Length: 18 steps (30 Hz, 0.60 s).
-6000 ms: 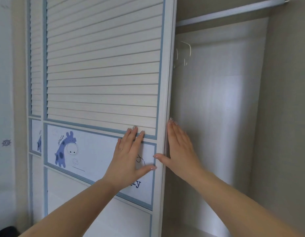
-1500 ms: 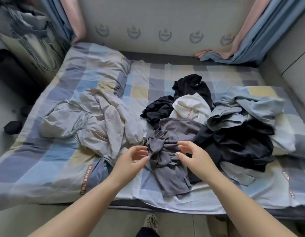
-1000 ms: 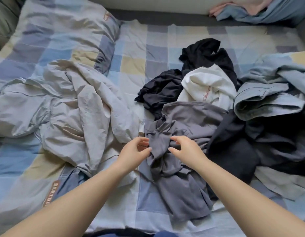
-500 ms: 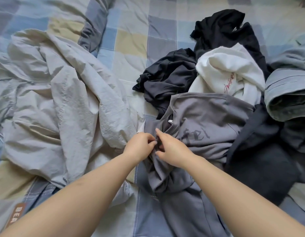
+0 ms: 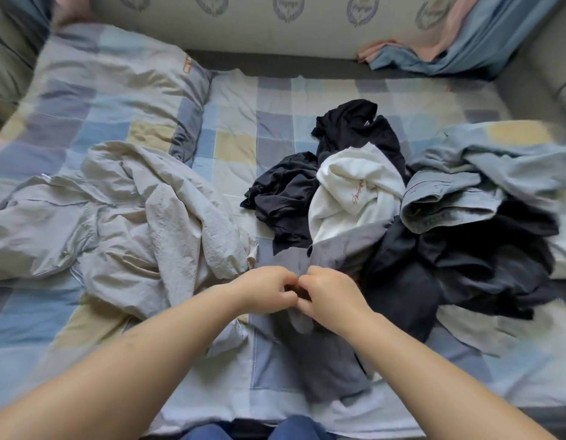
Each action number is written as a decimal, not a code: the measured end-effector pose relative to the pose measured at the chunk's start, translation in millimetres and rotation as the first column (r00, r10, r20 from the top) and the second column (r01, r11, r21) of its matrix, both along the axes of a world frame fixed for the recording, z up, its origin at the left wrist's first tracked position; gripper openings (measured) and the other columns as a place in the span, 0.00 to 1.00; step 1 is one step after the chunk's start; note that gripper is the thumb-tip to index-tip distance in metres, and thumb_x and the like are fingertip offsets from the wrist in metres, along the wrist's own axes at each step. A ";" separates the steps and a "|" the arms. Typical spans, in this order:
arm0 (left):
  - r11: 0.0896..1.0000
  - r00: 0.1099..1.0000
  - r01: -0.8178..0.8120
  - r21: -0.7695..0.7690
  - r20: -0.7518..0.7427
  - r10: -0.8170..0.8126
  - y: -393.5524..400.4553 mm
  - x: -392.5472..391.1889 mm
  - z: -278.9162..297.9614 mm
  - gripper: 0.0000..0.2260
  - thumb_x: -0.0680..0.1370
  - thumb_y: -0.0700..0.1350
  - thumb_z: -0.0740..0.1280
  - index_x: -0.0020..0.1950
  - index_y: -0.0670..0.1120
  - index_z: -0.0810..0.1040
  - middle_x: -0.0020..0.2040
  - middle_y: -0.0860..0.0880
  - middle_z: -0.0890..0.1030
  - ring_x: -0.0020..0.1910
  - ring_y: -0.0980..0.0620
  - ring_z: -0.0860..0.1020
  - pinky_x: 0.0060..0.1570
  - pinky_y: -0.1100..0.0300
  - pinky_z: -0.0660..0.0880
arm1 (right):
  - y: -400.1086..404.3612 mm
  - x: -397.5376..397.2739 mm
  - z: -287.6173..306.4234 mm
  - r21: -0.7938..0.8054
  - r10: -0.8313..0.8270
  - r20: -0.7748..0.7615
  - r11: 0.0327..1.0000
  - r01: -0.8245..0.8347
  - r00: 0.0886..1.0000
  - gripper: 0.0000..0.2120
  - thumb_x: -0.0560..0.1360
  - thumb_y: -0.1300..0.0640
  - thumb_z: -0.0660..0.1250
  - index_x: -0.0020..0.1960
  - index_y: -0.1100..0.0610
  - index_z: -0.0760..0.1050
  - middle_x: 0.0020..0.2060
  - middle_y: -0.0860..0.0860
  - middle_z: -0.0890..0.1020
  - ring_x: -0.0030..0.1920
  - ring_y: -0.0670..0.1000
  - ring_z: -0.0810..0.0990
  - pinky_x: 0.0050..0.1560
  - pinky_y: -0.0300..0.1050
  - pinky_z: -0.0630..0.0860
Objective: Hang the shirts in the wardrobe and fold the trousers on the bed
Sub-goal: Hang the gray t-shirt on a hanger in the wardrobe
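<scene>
The grey garment [image 5: 332,249] lies at the near edge of the heap in the middle of the bed [image 5: 237,144], and both hands are bunched into its top fold: the left hand [image 5: 267,289] and the right hand [image 5: 331,293] sit knuckle to knuckle, fingers curled tight round a pinch of the cloth. It is a soft, limp knit, smooth and matte, and its lower part trails down towards the bed's front edge in a loose tongue. Whether it is a shirt or trousers I cannot tell from here

As for progress, the job looks barely begun. Nothing on the bed is folded, and the whole pile is still a tangle. Just behind the grey piece sits a white garment [image 5: 354,192], thicker, with a small red script mark on it. Black clothes [image 5: 348,128] lie crumpled round it, thin and slack. To the right, a pale blue garment [image 5: 450,198] looks stiffer, with stitched hems, like denim or heavy cotton, resting on more dark fabric [image 5: 466,265]. Well to the left sprawls a light grey jacket-like piece [image 5: 142,211], crinkled and papery. A checked pillow [image 5: 116,87] lies at the back left, on matching checked bedding
</scene>
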<state>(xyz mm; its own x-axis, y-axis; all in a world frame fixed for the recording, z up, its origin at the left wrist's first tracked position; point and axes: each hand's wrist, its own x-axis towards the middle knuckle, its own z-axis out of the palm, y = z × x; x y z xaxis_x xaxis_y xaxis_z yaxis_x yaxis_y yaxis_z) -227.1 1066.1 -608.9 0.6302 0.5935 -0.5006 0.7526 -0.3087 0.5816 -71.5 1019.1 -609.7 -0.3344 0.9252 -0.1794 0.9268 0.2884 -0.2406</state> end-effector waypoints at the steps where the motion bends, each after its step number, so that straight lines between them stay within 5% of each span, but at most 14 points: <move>1: 0.999 0.999 0.039 -0.007 0.007 -0.039 -7.9 3.4 22.6 0.05 0.75 0.47 0.62 0.48 0.47 0.75 0.43 0.53 0.74 0.43 0.52 0.73 0.42 0.58 0.69 | -10.7 5.9 24.5 0.001 0.018 -0.042 1.000 -0.018 0.999 0.15 0.75 0.46 0.63 0.53 0.55 0.78 0.45 0.53 0.76 0.47 0.56 0.76 0.39 0.45 0.65; 4: 0.994 0.991 0.101 0.033 0.090 -0.104 -32.7 20.5 98.5 0.06 0.74 0.44 0.64 0.49 0.52 0.72 0.42 0.57 0.71 0.37 0.58 0.71 0.35 0.68 0.64 | -43.9 27.1 104.1 -0.025 -0.026 -0.192 0.999 0.021 0.981 0.08 0.72 0.53 0.66 0.46 0.58 0.76 0.42 0.51 0.74 0.43 0.55 0.75 0.40 0.48 0.70; 11: 0.956 0.943 0.204 0.209 0.222 -0.249 -64.0 92.3 223.7 0.09 0.77 0.48 0.67 0.54 0.45 0.74 0.44 0.50 0.77 0.39 0.52 0.73 0.36 0.62 0.68 | -101.8 92.7 246.4 0.001 -0.275 -0.302 0.957 0.289 0.913 0.04 0.70 0.58 0.67 0.41 0.58 0.74 0.38 0.50 0.75 0.40 0.51 0.74 0.43 0.49 0.73; 14: 0.942 0.918 0.236 0.239 0.262 -0.297 -78.1 117.3 260.5 0.09 0.76 0.50 0.68 0.50 0.50 0.70 0.41 0.57 0.73 0.40 0.54 0.72 0.35 0.67 0.66 | -130.4 116.6 299.1 0.058 -0.332 -0.372 0.924 0.378 0.867 0.03 0.69 0.62 0.67 0.41 0.61 0.74 0.38 0.51 0.75 0.40 0.46 0.74 0.43 0.40 0.71; 18: 0.924 0.906 0.316 0.216 0.220 -0.361 -87.9 126.1 270.1 0.07 0.74 0.53 0.69 0.43 0.56 0.71 0.36 0.59 0.73 0.40 0.54 0.73 0.42 0.58 0.72 | -157.2 124.0 353.1 0.067 -0.369 -0.464 0.892 0.447 0.805 0.04 0.69 0.61 0.64 0.40 0.56 0.69 0.33 0.44 0.70 0.34 0.41 0.69 0.35 0.31 0.65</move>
